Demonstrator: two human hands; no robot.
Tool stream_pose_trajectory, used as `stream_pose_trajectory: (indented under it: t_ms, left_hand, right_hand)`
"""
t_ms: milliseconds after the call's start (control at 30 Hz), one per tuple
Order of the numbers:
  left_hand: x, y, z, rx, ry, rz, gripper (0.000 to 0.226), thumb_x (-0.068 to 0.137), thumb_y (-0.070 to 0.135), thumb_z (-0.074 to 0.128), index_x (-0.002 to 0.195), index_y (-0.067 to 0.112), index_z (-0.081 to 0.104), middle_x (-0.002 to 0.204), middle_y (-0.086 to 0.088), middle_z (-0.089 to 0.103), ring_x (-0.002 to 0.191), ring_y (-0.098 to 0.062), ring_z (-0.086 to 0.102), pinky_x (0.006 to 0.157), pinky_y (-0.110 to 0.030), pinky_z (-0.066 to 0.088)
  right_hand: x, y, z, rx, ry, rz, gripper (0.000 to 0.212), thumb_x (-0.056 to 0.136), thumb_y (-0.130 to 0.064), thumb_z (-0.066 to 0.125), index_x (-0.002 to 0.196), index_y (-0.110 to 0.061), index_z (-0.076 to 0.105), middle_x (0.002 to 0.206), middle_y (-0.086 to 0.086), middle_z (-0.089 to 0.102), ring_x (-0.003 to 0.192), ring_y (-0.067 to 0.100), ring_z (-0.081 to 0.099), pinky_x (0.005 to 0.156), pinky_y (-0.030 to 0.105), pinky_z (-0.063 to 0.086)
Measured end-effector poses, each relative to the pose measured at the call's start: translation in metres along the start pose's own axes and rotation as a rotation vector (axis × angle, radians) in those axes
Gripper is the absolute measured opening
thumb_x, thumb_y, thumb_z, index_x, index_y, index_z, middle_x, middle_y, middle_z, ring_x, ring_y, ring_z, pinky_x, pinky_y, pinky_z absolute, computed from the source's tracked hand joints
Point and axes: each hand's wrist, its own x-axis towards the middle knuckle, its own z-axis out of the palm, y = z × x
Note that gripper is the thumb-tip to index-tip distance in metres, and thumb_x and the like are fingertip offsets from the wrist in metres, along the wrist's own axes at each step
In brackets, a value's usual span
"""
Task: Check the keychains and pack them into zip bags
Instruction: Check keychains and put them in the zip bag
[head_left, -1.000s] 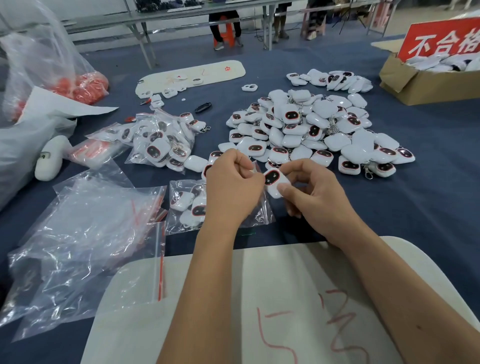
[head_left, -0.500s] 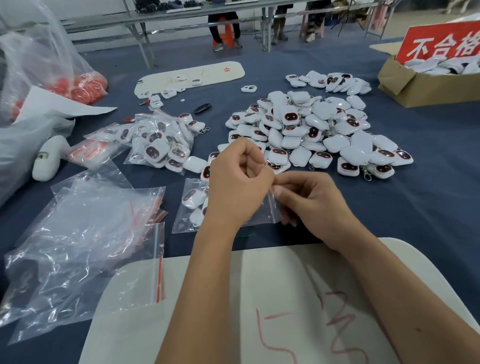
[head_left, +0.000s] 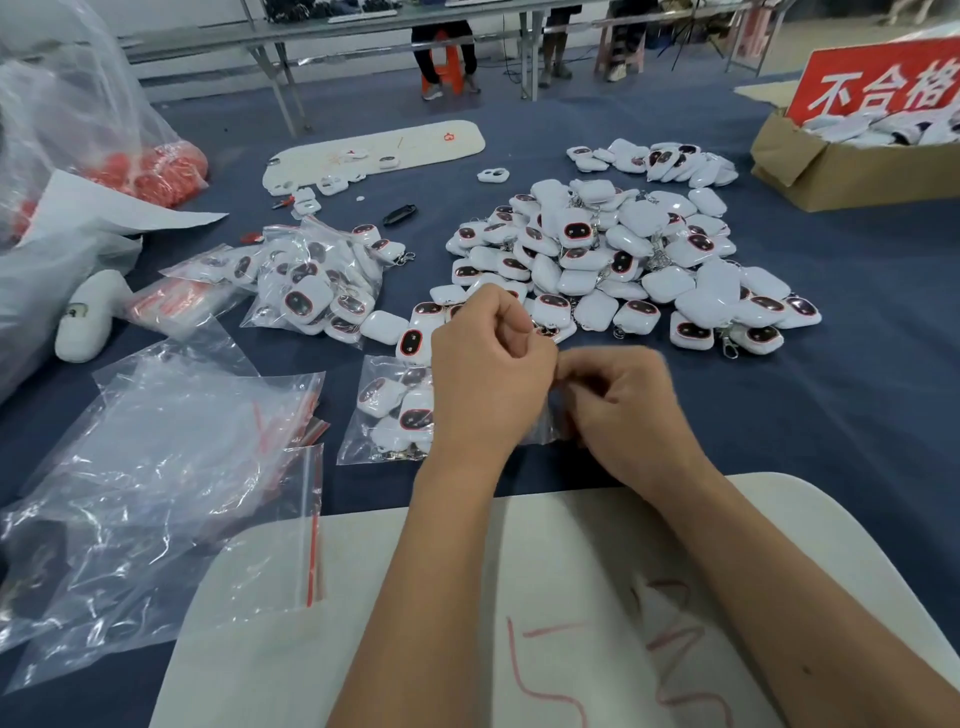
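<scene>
A zip bag (head_left: 395, 415) with several keychains inside is pinched along its top edge by the left hand (head_left: 488, 384) and the right hand (head_left: 623, 410), both curled (the right is blurred). It lies on the blue worktop (head_left: 831, 415). Just behind is the heap of loose keychains (head_left: 613, 265); empty bags (head_left: 171, 467) are spread at left.

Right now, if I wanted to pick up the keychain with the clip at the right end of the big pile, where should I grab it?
Pinch the keychain by its two flat white sides, coming from above on the open right side. It lies face up at the pile's edge. The small metal clip would probably slip.
</scene>
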Motion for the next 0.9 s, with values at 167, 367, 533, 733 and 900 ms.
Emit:
stream_pose_trajectory:
  t_ms: [167, 367, 533, 733, 900]
  left_hand:
    - [-0.013, 0.0, 0.021, 0.214, -0.102, -0.036, 0.006, 0.084, 0.005, 0.061, 0.085, 0.011, 0.06, 0.076, -0.001, 0.065, 0.073, -0.019, 0.06, 0.068, -0.035, 0.048]
    - [-0.017, 0.0, 0.023, 0.349, -0.161, -0.112, 0.011, 0.093, 0.01, 0.056, 0.101, 0.01, 0.063, 0.097, -0.006, 0.07, 0.091, -0.026, 0.062, 0.078, -0.033, 0.047]
    - [-0.014, 0.004, 0.015, 0.331, 0.037, -0.081, 0.004, 0.088, 0.009, 0.059, 0.091, 0.009, 0.062, 0.089, -0.005, 0.066, 0.089, -0.026, 0.06, 0.079, -0.037, 0.047]
    - [0.006, -0.014, -0.019, 0.694, 0.163, -0.26, 0.038, 0.094, 0.034, 0.059, 0.128, 0.017, 0.06, 0.129, -0.013, 0.055, 0.125, -0.033, 0.042, 0.099, -0.041, 0.039]
    - [0.02, -0.026, -0.04, 0.652, 0.09, -0.418, 0.045, 0.102, 0.027, 0.049, 0.144, 0.011, 0.049, 0.144, -0.026, 0.043, 0.131, -0.042, 0.041, 0.103, -0.047, 0.037]
  right_hand:
    - [0.012, 0.009, -0.002, -0.481, 0.296, -0.107, 0.043, 0.087, 0.005, 0.05, 0.118, -0.012, 0.075, 0.118, 0.003, 0.073, 0.109, 0.023, 0.062, 0.091, 0.027, 0.043]
    - [0.023, 0.018, 0.006, -0.879, -0.271, -0.006, 0.083, 0.099, -0.031, 0.058, 0.163, -0.044, 0.007, 0.174, -0.01, -0.008, 0.159, 0.025, -0.009, 0.12, 0.053, 0.022]
    - [0.019, 0.015, 0.007, -0.722, -0.041, -0.011, 0.062, 0.093, -0.02, 0.06, 0.153, -0.025, 0.044, 0.156, 0.004, 0.035, 0.141, 0.029, 0.027, 0.113, 0.051, 0.035]
    - [0.015, 0.015, 0.007, -0.741, -0.037, -0.034, 0.059, 0.096, -0.01, 0.056, 0.153, -0.021, 0.046, 0.158, 0.008, 0.031, 0.145, 0.03, 0.02, 0.118, 0.049, 0.034]
    - [0.017, 0.016, 0.007, -0.747, -0.079, -0.039, 0.061, 0.1, -0.012, 0.049, 0.159, -0.027, 0.04, 0.168, 0.005, 0.024, 0.154, 0.026, 0.015, 0.123, 0.05, 0.028]
